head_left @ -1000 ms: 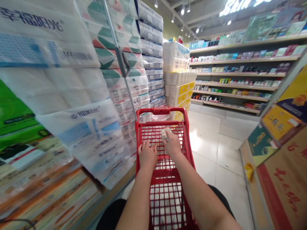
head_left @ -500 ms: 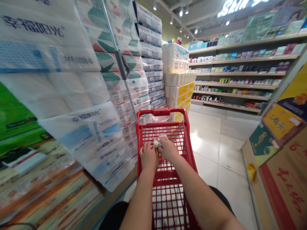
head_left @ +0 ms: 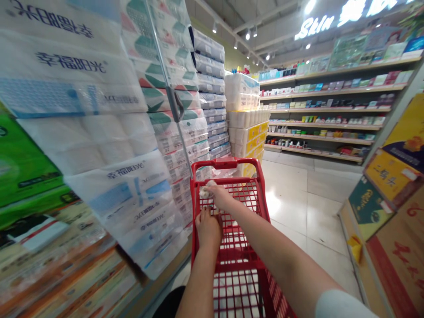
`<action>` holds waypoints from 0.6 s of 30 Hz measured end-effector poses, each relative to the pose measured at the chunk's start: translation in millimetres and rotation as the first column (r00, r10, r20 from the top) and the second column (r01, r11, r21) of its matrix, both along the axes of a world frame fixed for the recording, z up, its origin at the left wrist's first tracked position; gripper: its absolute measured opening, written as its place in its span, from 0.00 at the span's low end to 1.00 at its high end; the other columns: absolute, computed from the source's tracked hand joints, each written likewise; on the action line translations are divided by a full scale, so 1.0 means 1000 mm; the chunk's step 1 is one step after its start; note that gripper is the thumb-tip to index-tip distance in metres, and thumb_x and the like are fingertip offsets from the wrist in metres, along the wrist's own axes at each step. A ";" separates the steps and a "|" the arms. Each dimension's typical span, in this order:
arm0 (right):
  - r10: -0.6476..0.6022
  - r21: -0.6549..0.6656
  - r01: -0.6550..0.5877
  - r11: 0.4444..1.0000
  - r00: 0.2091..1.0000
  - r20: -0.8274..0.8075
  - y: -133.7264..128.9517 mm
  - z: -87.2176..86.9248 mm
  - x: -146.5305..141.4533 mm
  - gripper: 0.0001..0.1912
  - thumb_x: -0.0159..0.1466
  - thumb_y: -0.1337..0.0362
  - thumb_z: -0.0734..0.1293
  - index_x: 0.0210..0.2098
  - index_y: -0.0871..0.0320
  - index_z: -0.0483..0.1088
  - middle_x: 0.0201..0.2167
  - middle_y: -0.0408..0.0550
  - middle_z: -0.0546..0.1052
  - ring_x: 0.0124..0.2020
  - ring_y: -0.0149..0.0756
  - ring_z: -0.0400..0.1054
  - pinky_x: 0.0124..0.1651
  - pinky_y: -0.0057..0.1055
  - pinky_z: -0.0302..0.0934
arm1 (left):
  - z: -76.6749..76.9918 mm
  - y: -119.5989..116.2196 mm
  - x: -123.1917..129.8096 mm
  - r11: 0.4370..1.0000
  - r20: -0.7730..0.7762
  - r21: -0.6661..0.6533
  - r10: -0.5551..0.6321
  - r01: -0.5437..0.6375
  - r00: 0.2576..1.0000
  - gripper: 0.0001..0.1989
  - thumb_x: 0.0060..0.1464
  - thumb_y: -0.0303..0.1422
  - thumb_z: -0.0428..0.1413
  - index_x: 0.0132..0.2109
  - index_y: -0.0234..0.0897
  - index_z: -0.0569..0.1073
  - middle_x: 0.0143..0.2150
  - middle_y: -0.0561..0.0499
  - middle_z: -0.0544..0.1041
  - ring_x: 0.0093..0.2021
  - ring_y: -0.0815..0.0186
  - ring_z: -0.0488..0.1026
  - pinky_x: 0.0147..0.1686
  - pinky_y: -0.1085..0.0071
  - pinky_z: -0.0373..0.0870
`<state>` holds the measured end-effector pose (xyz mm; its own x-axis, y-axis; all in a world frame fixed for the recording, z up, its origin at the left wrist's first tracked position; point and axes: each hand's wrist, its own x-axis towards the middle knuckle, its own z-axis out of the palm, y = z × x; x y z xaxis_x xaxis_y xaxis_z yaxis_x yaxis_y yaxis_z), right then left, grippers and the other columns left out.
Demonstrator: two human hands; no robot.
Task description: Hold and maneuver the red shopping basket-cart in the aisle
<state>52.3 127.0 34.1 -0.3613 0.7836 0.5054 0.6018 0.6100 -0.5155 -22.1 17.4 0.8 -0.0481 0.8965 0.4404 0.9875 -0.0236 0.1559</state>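
Observation:
A red plastic shopping cart [head_left: 228, 256] with a mesh body stands in front of me. My right hand [head_left: 219, 197] is closed around a crumpled white wipe or tissue [head_left: 206, 191] and presses it against the upper left part of the mesh. Just below, my left hand [head_left: 209, 227] lies on the same mesh with its fingers curled onto the bars. The fingertips are partly hidden, and the wipe is slightly blurred.
Wrapped toilet paper packs [head_left: 112, 145] and stacked tissue packs [head_left: 212, 88] rise close on the left, with a thin metal pole [head_left: 174, 104] before them. Printed cartons [head_left: 394, 176] flank the right. Beyond the tiled floor [head_left: 291, 203] are cosmetics shelves [head_left: 324, 126].
My right hand has moved left and up across the mesh with the wipe. My left hand sits slightly lower in view, and the camera view has tilted up a little.

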 end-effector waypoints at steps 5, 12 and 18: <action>-0.175 0.011 0.175 0.984 0.976 0.133 -0.026 0.009 0.016 0.21 0.55 0.72 0.67 0.48 0.55 0.72 0.47 0.52 0.72 0.48 0.42 0.65 0.48 0.35 0.59 | 0.000 -0.004 -0.001 1.000 -0.011 0.006 -0.021 0.021 1.000 0.17 0.61 0.34 0.45 0.45 0.37 0.78 0.58 0.42 0.71 0.61 0.52 0.62 0.57 0.54 0.58; -0.567 -0.022 0.570 0.821 0.820 0.075 -0.064 0.004 0.062 0.11 0.57 0.66 0.67 0.40 0.58 0.75 0.41 0.56 0.73 0.50 0.48 0.62 0.52 0.43 0.57 | -0.004 -0.002 0.001 0.999 -0.030 0.037 -0.009 0.010 0.999 0.19 0.62 0.35 0.44 0.38 0.36 0.79 0.59 0.42 0.69 0.61 0.54 0.61 0.55 0.54 0.59; -0.209 0.000 0.210 0.978 0.972 -0.107 -0.060 -0.023 0.072 0.23 0.55 0.78 0.61 0.46 0.53 0.74 0.51 0.47 0.71 0.51 0.36 0.66 0.54 0.32 0.60 | -0.009 -0.003 -0.001 0.999 -0.048 0.045 -0.023 0.025 0.999 0.18 0.62 0.35 0.45 0.37 0.38 0.79 0.59 0.44 0.70 0.61 0.55 0.61 0.55 0.55 0.59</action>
<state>124.7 66.5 10.9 -0.1335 0.8305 0.5407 0.6595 0.4817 -0.5771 -22.6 14.8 -7.8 -0.0043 0.8762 0.4820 0.9928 -0.0538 0.1067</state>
